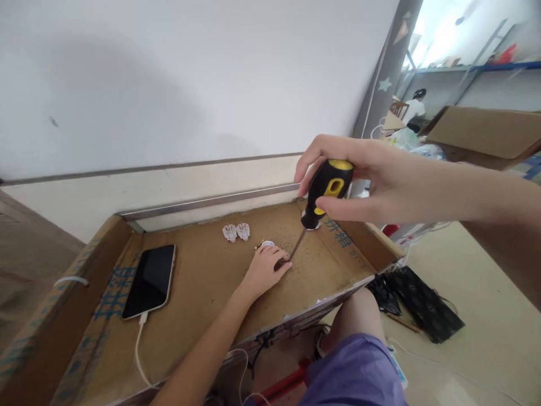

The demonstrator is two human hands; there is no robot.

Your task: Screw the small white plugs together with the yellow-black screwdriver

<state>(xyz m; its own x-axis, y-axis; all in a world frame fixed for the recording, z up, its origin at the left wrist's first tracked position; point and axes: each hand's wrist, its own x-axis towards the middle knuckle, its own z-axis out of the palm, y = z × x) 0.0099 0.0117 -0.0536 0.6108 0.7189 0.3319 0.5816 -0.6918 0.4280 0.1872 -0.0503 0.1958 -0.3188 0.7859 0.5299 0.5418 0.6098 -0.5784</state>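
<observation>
My right hand (342, 180) is closed round the black and yellow handle of a screwdriver (332, 189), with the fingers on its far side and the thumb in front. The metal shaft slants down to the left, and its tip meets a small dark piece (281, 263) at my left hand. My left hand (266, 268) rests low on the cardboard, its fingers pressed down and curled over something mostly hidden. Past its fingertips shows the edge of a small white part (267, 243). Two clear-and-white plug pieces with metal pins (236, 232) lie beyond, side by side.
The cardboard tray (203, 282) has raised sides and scattered dark specks. On its left lies a phone (151, 281) with a white charging cable (138, 349). A white wall panel (190, 84) stands behind. Black items (422, 304) lie to the right. Another person (416, 107) sits far off.
</observation>
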